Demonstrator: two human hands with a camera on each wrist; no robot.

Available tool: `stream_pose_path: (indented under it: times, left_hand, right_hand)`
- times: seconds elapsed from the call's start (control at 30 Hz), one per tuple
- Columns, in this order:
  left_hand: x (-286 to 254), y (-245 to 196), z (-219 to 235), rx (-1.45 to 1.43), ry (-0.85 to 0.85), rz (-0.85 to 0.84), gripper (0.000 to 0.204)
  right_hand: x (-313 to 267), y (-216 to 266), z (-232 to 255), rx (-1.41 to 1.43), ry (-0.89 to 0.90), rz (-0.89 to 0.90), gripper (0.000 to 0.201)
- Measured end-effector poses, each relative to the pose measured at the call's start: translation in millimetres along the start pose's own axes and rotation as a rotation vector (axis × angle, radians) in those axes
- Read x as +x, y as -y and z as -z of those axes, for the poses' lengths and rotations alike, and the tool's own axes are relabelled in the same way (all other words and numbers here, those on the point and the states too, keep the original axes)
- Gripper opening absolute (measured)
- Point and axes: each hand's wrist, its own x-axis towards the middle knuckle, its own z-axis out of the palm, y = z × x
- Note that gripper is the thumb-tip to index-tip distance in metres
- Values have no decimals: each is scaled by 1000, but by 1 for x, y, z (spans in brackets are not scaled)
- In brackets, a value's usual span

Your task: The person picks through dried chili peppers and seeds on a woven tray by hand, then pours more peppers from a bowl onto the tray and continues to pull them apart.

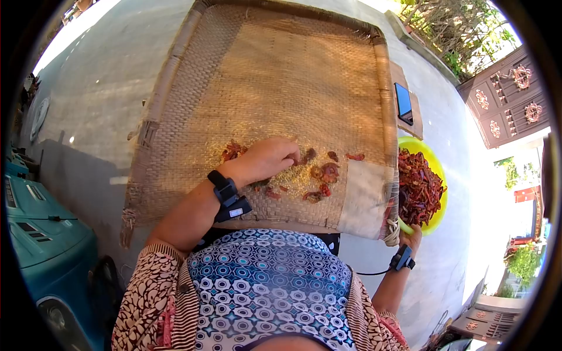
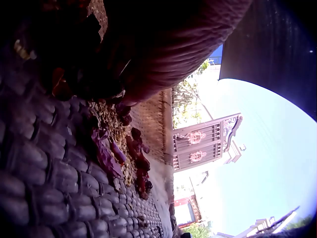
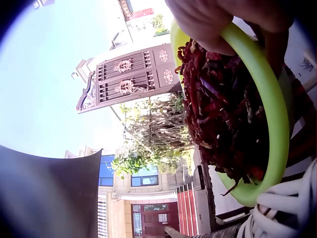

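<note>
My left hand (image 1: pixel 266 159) is low over a large woven tray (image 1: pixel 281 76), its fingers bent down among pale yellow seeds (image 1: pixel 297 177) and scraps of dried red chili. Its fingertips are hidden in the head view and dark in the left wrist view, so I cannot tell whether they pinch anything. Chili pieces (image 1: pixel 329 173) lie to the right of this hand, and more chili scraps (image 1: pixel 233 151) to its left. My right hand (image 1: pixel 413 235) grips the rim of a yellow-green basin (image 3: pixel 277 119). Dried red chilies (image 3: pixel 218 99) fill that basin, which stands beside the tray's right edge.
Beyond the tray's right edge a phone (image 1: pixel 404 104) rests on a brown board (image 1: pixel 417 120). A teal vehicle (image 1: pixel 52 234) stands at the left on the concrete floor (image 1: pixel 88 128). White cord (image 1: pixel 391 233) is wrapped round the tray's near right corner.
</note>
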Motion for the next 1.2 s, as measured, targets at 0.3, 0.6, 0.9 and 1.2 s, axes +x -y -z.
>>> stream_pose_path:
  times: [0.3,0.6,0.9,1.2]
  left_hand:
    - [-2,4,-1,-18,23,-23,12]
    - [-3,0,-2,48,33,-45,11]
    - [-7,3,-6,46,-23,-101,11]
    - [-5,-5,-4,119,30,17,17]
  right_hand:
    - [-38,46,-33,-79,184,423,62]
    - [-120,55,-154,-206,260,591,54]
    - [-166,7,-267,-400,330,849,57]
    - [-183,-59,-351,-625,514,994,52]
